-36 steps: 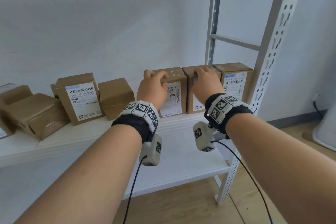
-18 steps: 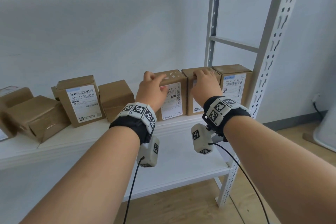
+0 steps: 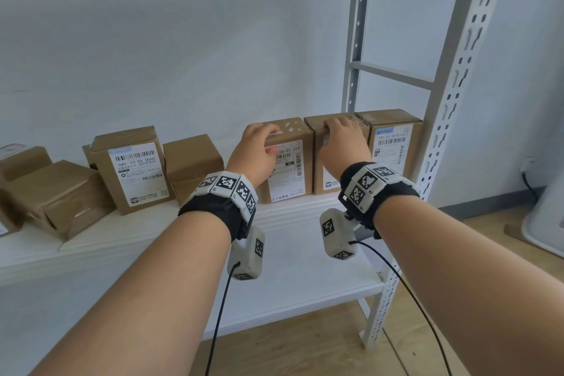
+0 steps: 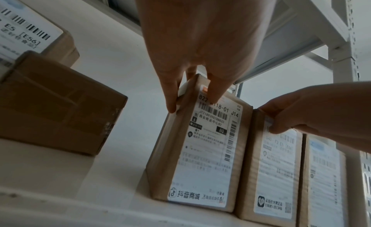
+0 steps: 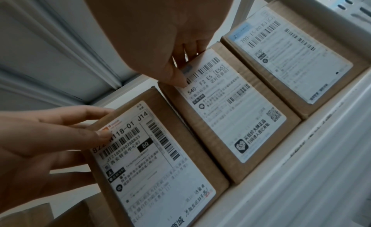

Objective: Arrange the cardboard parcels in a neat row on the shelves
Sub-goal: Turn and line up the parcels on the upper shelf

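A person's left hand (image 3: 254, 151) grips the top of the J14 parcel (image 3: 290, 172), fingers (image 4: 170, 94) curled over its upper edge, while the right hand (image 3: 343, 143) pinches the top of the middle parcel (image 5: 230, 113) touching it. A third parcel (image 3: 392, 137) stands against the shelf upright (image 3: 451, 94); looser boxes (image 3: 192, 162) sit left of the J14 parcel on the shelf (image 3: 293, 259)
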Demonstrator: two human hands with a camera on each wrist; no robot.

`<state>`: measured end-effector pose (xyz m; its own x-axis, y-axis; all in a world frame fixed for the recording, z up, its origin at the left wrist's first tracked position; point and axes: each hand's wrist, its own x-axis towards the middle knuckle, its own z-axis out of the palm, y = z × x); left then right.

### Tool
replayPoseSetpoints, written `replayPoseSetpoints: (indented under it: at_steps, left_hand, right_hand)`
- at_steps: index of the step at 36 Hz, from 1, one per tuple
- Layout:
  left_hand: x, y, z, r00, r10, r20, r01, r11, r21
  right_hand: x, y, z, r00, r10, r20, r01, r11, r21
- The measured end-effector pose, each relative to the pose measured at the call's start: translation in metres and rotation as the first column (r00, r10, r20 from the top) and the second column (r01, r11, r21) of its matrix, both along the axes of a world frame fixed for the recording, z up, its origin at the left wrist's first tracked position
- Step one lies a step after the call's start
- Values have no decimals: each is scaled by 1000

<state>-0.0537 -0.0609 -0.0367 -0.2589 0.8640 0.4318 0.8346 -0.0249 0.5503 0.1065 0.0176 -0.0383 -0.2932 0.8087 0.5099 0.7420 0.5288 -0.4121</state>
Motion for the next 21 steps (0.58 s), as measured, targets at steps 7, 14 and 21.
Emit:
replayPoseSetpoints:
  at_steps: [7, 14, 21]
  left_hand:
    - [4, -11, 6, 997, 27, 71, -21, 996, -85]
    - [-15, -41, 16, 963, 239, 122, -232, 970, -74]
    - [-56, -81, 0, 896, 425, 129, -412, 904, -117]
  right_hand:
    - [-4, -10, 10, 996, 22, -86, -24, 999, -22]
    - [-33, -42, 31, 967, 163, -196, -161, 987, 28]
    - [-98, -77, 33, 915, 330, -232, -325, 944, 60]
